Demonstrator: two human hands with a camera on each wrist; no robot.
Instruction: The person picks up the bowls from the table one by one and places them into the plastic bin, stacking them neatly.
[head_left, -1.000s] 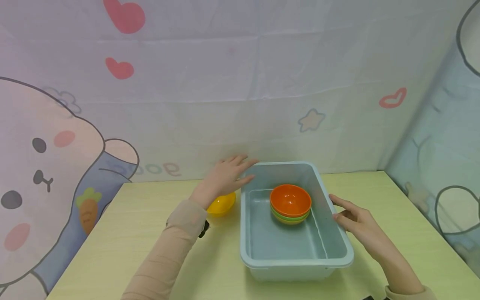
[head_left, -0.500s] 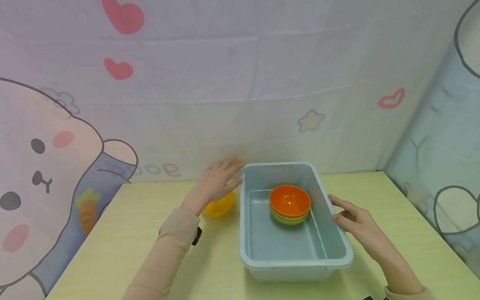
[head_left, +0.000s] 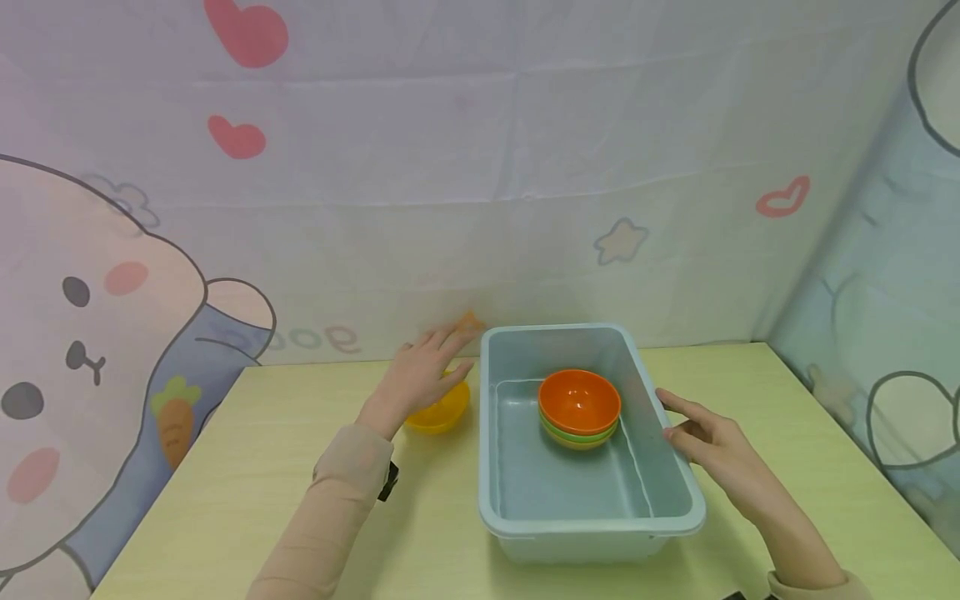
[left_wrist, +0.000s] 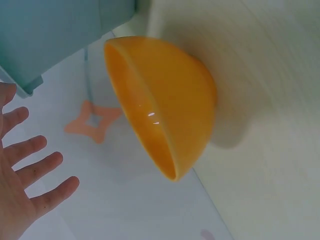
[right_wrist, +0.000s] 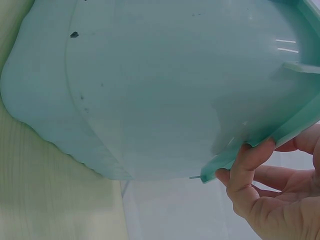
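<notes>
A light blue plastic basin (head_left: 517,527) stands on the table. Inside it sits a stack of bowls, with an orange bowl (head_left: 581,402) on top of a green bowl (head_left: 580,437) and a yellowish one. My right hand (head_left: 716,442) grips the basin's right rim, and in the right wrist view its curled fingers (right_wrist: 245,172) hook under that rim. To the left of the basin, a yellow bowl (left_wrist: 175,100) stands on the table. Over this bowl hovers my left hand (head_left: 416,375), fingers spread and holding nothing. The hand partly hides the bowl in the head view.
The pale wooden table (head_left: 300,433) ends at a printed cloth backdrop (head_left: 420,208) behind the basin. Another cloth (head_left: 900,333) hangs along the right side. Bare tabletop lies left of the yellow bowl and right of the basin.
My left hand has moved left and slightly down, away from the basin's left rim to above the yellow bowl, which shows more. The right hand and basin have stayed in place.
</notes>
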